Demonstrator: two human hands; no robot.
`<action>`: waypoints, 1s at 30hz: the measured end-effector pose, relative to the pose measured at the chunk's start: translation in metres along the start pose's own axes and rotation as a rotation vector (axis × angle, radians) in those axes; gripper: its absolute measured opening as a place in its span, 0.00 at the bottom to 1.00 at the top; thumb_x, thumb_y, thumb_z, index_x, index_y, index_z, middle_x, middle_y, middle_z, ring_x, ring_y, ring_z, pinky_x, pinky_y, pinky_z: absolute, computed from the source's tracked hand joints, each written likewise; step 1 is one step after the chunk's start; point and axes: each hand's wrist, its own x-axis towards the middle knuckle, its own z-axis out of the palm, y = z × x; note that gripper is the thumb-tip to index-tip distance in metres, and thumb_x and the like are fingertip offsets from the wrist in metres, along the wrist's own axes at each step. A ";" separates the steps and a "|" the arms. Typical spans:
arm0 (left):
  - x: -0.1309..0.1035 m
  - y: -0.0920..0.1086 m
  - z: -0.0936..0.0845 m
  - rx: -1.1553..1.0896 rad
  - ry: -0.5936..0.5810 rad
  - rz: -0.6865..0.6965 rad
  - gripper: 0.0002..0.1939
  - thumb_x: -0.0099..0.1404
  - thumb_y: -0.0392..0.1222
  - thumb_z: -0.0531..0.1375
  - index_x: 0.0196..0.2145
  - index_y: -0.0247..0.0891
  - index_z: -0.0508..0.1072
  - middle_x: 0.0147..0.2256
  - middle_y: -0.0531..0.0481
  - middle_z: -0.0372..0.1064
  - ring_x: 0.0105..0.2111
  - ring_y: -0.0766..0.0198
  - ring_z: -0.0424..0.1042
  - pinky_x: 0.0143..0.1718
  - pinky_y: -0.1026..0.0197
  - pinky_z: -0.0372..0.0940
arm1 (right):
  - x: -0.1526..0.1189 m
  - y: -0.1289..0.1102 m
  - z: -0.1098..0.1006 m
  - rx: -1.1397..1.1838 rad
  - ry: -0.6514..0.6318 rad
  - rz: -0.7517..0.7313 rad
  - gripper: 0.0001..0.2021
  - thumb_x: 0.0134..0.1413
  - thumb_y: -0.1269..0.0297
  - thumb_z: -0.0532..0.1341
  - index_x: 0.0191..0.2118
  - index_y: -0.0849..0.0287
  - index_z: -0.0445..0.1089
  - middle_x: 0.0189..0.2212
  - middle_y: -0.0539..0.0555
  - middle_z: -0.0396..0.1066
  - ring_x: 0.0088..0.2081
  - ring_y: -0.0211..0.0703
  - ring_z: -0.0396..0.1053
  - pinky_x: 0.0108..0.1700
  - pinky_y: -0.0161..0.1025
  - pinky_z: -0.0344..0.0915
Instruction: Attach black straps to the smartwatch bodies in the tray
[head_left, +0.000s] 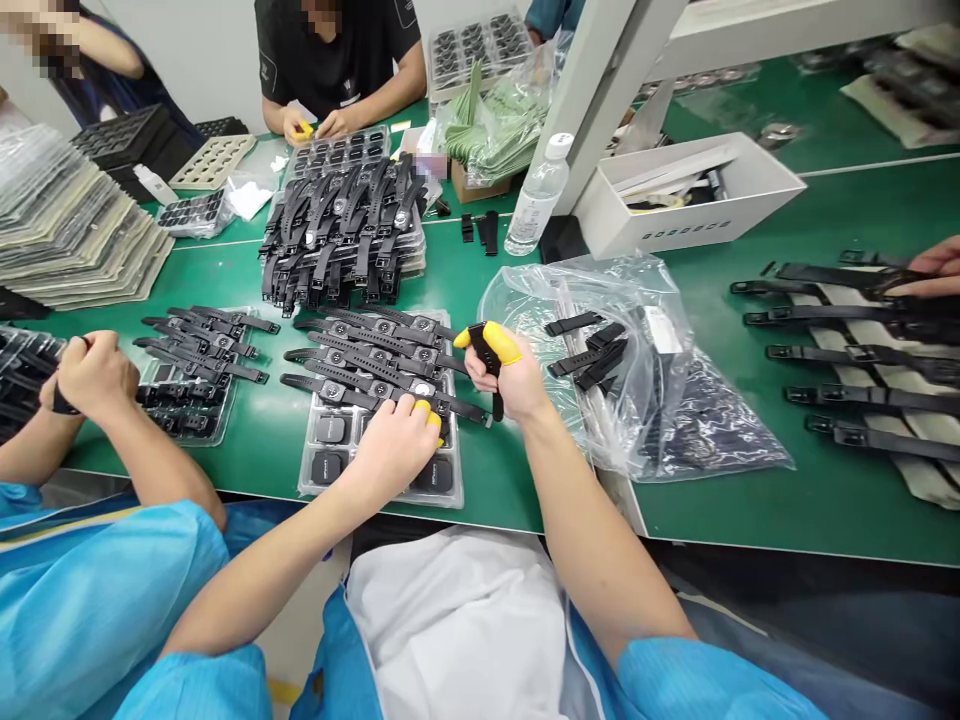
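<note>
Right hand [517, 378] grips black flexible watch strap [486, 352]; left hand [397, 448] over clear plastic compartment tray [307, 468], green tabletop [504, 482] underneath.

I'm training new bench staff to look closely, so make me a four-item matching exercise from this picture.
Things:
1. Right hand
2. Bottle
3. Left hand
4. Box

Places or states:
A. At the clear tray of watches
B. White and open-topped
C. Holding a black strap
D. Clear, with a white cap

Pairs: 1-C, 2-D, 3-A, 4-B
</note>
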 end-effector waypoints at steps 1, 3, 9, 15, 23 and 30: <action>0.002 -0.002 -0.001 -0.003 -0.017 -0.004 0.08 0.75 0.35 0.57 0.40 0.34 0.76 0.39 0.38 0.74 0.45 0.47 0.73 0.40 0.51 0.64 | 0.000 0.001 0.000 0.042 0.005 0.015 0.23 0.59 0.38 0.64 0.34 0.56 0.69 0.18 0.43 0.57 0.15 0.30 0.44 0.17 0.33 0.39; 0.004 -0.007 -0.008 -0.024 -0.074 0.003 0.08 0.75 0.35 0.57 0.39 0.34 0.76 0.39 0.39 0.75 0.45 0.47 0.75 0.40 0.51 0.65 | 0.001 0.003 0.000 0.091 0.038 0.016 0.24 0.57 0.38 0.65 0.32 0.57 0.69 0.18 0.43 0.57 0.15 0.30 0.44 0.18 0.33 0.39; 0.004 -0.043 -0.045 -0.370 -0.033 -0.092 0.05 0.75 0.40 0.57 0.45 0.38 0.72 0.37 0.45 0.77 0.37 0.53 0.78 0.35 0.56 0.67 | 0.023 -0.001 0.003 0.143 0.085 -0.017 0.24 0.58 0.37 0.66 0.32 0.56 0.68 0.18 0.43 0.57 0.16 0.30 0.46 0.17 0.33 0.41; 0.050 -0.104 -0.024 -1.010 0.501 -0.181 0.09 0.76 0.40 0.55 0.52 0.42 0.61 0.44 0.44 0.76 0.38 0.60 0.78 0.40 0.57 0.72 | 0.065 -0.012 0.020 0.108 0.013 -0.034 0.23 0.57 0.40 0.69 0.36 0.54 0.64 0.20 0.42 0.62 0.18 0.31 0.53 0.18 0.31 0.49; 0.094 -0.110 0.026 -0.983 0.696 -0.125 0.16 0.74 0.37 0.53 0.58 0.38 0.65 0.53 0.38 0.73 0.49 0.56 0.77 0.48 0.52 0.76 | 0.055 0.006 0.022 0.052 -0.212 0.076 0.22 0.57 0.44 0.70 0.39 0.53 0.61 0.18 0.40 0.66 0.15 0.30 0.51 0.18 0.30 0.47; 0.088 -0.107 0.025 -0.822 0.722 0.045 0.31 0.61 0.25 0.51 0.60 0.38 0.71 0.58 0.41 0.73 0.58 0.55 0.73 0.61 0.48 0.70 | 0.050 -0.004 0.018 -0.001 -0.444 0.202 0.16 0.57 0.51 0.68 0.37 0.57 0.64 0.15 0.42 0.63 0.13 0.30 0.47 0.16 0.30 0.43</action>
